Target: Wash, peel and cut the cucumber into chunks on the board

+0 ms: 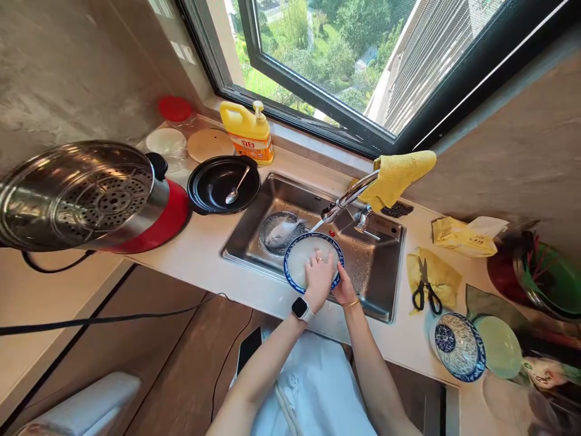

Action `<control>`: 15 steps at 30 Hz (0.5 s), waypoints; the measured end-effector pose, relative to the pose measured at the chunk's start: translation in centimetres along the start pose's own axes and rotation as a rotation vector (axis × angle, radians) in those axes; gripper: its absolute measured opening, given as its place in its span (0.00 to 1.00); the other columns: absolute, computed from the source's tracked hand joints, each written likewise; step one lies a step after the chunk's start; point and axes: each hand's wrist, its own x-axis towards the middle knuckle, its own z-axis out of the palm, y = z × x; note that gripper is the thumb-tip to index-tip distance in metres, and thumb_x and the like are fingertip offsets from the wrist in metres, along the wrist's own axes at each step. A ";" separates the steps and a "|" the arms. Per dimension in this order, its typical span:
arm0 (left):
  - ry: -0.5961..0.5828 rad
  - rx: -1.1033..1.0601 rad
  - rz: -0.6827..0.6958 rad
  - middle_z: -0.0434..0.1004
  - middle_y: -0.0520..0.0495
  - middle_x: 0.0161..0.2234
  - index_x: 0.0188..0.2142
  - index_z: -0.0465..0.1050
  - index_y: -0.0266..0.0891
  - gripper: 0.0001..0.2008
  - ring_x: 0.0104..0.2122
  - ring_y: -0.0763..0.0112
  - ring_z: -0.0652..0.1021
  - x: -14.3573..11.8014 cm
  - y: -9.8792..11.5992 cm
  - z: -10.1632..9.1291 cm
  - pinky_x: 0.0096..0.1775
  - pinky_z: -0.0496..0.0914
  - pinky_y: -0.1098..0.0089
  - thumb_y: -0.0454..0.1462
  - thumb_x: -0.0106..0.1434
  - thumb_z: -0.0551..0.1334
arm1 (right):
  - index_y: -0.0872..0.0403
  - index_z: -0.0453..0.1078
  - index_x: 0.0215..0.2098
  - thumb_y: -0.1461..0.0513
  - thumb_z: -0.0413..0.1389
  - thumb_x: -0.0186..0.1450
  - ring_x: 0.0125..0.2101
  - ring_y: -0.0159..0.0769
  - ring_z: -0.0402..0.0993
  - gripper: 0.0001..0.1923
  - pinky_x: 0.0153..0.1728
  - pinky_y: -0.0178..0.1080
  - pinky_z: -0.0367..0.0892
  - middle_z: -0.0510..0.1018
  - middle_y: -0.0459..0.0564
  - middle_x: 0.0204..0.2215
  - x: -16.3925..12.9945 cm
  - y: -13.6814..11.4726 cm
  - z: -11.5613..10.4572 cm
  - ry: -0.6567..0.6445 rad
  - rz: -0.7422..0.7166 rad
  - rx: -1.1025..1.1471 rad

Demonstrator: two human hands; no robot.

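Over the front of the sink [381,297], a bowl [336,247] with a blue patterned rim holds cloudy whitish contents. My left hand [319,272], wearing a watch and a ring, reaches into it with fingers a little apart; the fingertips are partly hidden in the contents. At the bowl's right edge, my right hand [345,287] grips the rim. The faucet [338,207] runs a thin stream of water just behind the bowl. Left of it, a round see-through container [267,242] in the sink has something silvery white inside.
A black pan [200,188] with a spoon [233,195], a yellow detergent jug [249,136] and a steamer pot [158,218] stand left. A yellow cloth [394,178] hangs on the faucet. Scissors [425,290], a patterned bowl [459,346] and a green bowl [502,348] lie right.
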 end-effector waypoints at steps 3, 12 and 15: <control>-0.031 -0.016 0.217 0.65 0.39 0.58 0.49 0.72 0.43 0.15 0.52 0.54 0.69 -0.4 -1.2 0.2 0.47 0.66 0.55 0.34 0.67 0.51 | 0.50 0.75 0.40 0.54 0.57 0.61 0.48 0.38 0.75 0.12 0.47 0.39 0.72 0.82 0.43 0.40 -0.2 -0.3 0.0 0.004 0.005 0.046; -0.006 -0.028 0.146 0.62 0.36 0.59 0.51 0.70 0.44 0.18 0.54 0.49 0.65 -1.1 -4.0 -1.8 0.49 0.63 0.52 0.41 0.61 0.62 | 0.50 0.74 0.45 0.53 0.57 0.61 0.51 0.40 0.74 0.16 0.49 0.43 0.72 0.80 0.44 0.44 -0.3 -0.3 -0.5 0.006 0.017 0.022; -0.068 0.009 0.065 0.64 0.34 0.56 0.54 0.67 0.44 0.19 0.50 0.51 0.68 -0.3 -3.1 -1.5 0.45 0.66 0.56 0.39 0.63 0.60 | 0.49 0.74 0.45 0.53 0.56 0.61 0.50 0.39 0.74 0.16 0.50 0.43 0.71 0.81 0.43 0.44 0.0 -0.1 -0.5 0.010 0.025 0.009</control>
